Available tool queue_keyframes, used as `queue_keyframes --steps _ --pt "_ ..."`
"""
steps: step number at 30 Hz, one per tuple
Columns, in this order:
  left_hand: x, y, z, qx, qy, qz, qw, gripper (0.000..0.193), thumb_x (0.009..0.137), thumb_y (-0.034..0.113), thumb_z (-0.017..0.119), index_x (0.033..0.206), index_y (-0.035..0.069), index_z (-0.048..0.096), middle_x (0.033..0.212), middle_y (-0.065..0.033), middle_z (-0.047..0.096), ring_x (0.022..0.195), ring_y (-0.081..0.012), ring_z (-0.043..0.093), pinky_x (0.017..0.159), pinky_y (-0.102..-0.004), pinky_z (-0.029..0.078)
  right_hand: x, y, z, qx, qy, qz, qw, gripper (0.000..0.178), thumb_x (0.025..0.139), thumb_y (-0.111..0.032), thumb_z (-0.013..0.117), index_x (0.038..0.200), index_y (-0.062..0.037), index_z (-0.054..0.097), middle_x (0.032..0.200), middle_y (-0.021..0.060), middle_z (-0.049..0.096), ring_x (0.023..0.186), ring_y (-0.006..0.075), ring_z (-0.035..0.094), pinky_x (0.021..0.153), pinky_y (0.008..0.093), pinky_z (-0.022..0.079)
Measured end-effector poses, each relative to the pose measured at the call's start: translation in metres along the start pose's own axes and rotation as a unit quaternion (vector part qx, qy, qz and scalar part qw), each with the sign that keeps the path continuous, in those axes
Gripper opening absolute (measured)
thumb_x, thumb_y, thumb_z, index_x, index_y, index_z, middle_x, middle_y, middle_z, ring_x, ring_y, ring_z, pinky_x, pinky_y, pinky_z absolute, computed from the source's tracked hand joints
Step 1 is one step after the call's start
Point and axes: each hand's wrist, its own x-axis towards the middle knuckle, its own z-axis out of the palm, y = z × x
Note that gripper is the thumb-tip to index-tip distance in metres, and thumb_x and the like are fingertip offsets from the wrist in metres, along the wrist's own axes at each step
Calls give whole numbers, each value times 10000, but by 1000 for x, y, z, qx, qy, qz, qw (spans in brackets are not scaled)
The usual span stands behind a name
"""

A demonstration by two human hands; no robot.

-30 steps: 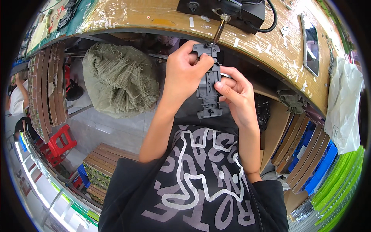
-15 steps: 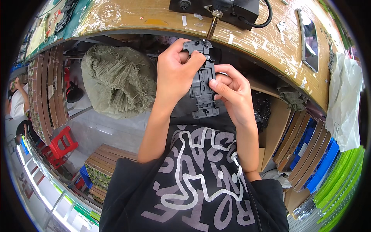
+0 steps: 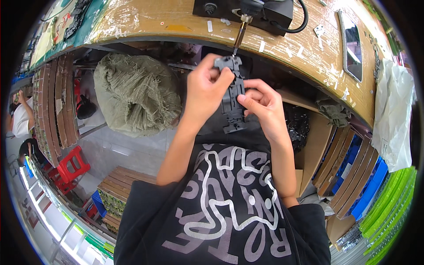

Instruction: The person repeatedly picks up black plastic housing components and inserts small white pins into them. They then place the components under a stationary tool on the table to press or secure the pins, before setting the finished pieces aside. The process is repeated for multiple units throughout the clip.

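Both hands hold a long black plastic frame, shaped like a toy car chassis, above my lap at the table's front edge. My left hand is closed round its far part, thumb pressed on top. My right hand pinches its right edge near the middle, thumb uppermost. Just beyond the frame's far end, the thin metal tip of a tool, resembling a soldering iron, points down toward it. Whether tip and frame touch, I cannot tell. The fingers under the frame are hidden.
The wooden table bears a black box with a cable, a phone and white scraps. A bulky grey-green cloth bundle lies left of my arms. On the right stand a cardboard box of black parts and stacked trays.
The frame and both hands have shifted slightly toward me. The frame has tilted and appears narrower, and its far end now lies just below the tool tip instead of beside it.
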Motion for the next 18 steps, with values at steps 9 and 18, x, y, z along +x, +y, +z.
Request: queue_keyframes --steps 9,18 --pt "11 33 -53 44 174 61 982 164 810 163 577 737 25 525 574 43 484 483 -16 413 418 -165 292 -29 214 -246 -181 492 21 851 250 733 -102 624 938 -15 510 590 59 522 417 110 469 340 236 385" --pt "115 69 -102 472 87 424 768 337 693 95 561 1027 67 527 1013 -82 543 940 -265 486 831 -343 376 -119 233 -328 -14 609 55 791 376 767 -142 580 1098 -44 433 878 121 527 706 236 571 583 363 524"
